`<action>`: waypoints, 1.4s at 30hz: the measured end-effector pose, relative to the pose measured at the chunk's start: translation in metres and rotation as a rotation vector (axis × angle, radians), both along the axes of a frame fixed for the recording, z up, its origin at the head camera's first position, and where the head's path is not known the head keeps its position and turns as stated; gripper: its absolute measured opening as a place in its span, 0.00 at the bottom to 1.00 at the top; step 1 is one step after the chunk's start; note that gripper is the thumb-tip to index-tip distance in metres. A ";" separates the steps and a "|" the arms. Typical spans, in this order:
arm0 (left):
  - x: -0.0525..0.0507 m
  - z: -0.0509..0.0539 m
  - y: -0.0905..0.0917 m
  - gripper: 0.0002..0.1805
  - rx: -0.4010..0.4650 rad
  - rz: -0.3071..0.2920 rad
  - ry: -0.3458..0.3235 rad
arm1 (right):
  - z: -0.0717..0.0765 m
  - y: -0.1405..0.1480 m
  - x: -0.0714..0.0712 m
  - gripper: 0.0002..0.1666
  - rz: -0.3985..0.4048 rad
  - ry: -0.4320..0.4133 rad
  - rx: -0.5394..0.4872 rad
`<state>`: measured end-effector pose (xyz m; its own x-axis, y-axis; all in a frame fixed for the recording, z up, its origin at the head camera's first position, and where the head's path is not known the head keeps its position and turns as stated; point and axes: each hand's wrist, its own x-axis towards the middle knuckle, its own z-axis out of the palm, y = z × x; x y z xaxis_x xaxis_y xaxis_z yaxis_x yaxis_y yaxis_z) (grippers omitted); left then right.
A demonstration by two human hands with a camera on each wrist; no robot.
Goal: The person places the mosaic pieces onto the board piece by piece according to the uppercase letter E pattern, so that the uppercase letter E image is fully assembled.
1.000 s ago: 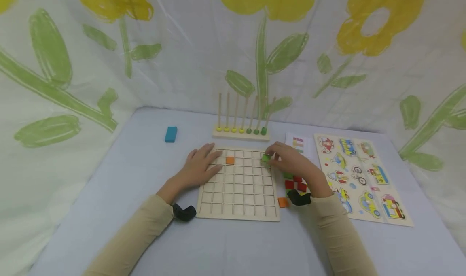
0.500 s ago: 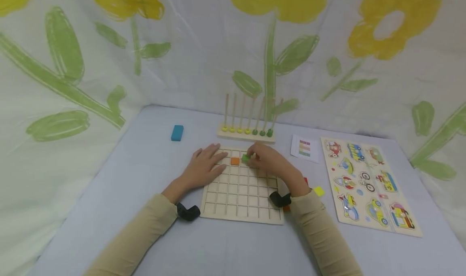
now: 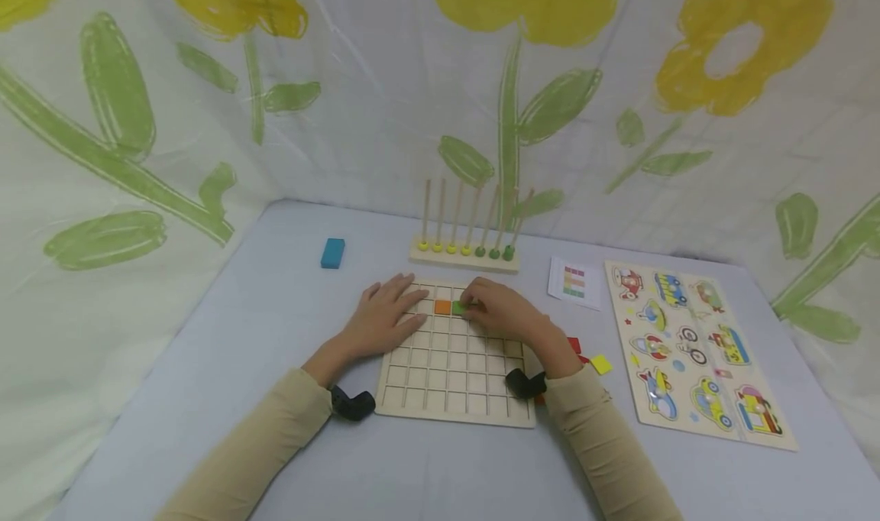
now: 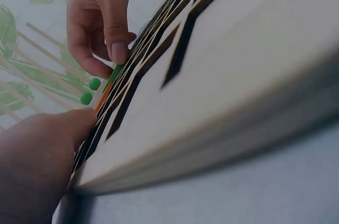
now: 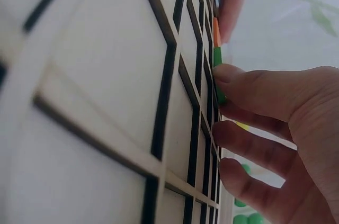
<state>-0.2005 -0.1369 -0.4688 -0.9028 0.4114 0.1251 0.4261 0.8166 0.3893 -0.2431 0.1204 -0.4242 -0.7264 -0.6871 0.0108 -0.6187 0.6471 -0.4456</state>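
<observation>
A wooden grid board lies flat in front of me. My left hand rests on its upper left edge, fingers spread and fairly straight. An orange square tile sits in a cell of the second row, just right of the left fingertips. In the cell beside it is a green square tile, level with the orange one. My right hand holds the green tile between thumb and index finger. In the right wrist view the thumb touches the green tile, and the other fingertips reach the grid.
Behind the board stands a peg stand with yellow and green beads. A blue block lies at back left. To the right are a pattern card, a yellow tile, red tiles partly under the forearm, and a vehicle puzzle board.
My right hand has carried the green tile leftward from the board's right side and lowered it into the cell next to the orange tile. The left hand stays in place on the board.
</observation>
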 end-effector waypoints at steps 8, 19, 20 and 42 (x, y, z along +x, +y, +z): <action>-0.003 0.004 -0.004 0.32 0.020 -0.023 -0.050 | 0.002 -0.001 -0.002 0.10 0.048 0.054 -0.022; -0.005 0.006 -0.005 0.32 0.013 -0.021 -0.074 | 0.007 -0.002 -0.002 0.10 0.029 0.030 -0.005; -0.005 0.005 -0.005 0.32 0.010 -0.023 -0.077 | 0.007 -0.002 -0.002 0.10 0.025 0.027 -0.002; -0.004 0.005 -0.014 0.39 0.061 -0.013 -0.103 | 0.034 0.115 0.007 0.16 -0.212 -0.092 0.068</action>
<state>-0.2043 -0.1513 -0.4636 -0.9068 0.4176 0.0574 0.3918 0.7848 0.4803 -0.2356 0.2358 -0.3901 -0.8502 -0.5163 -0.1033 -0.4249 0.7886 -0.4444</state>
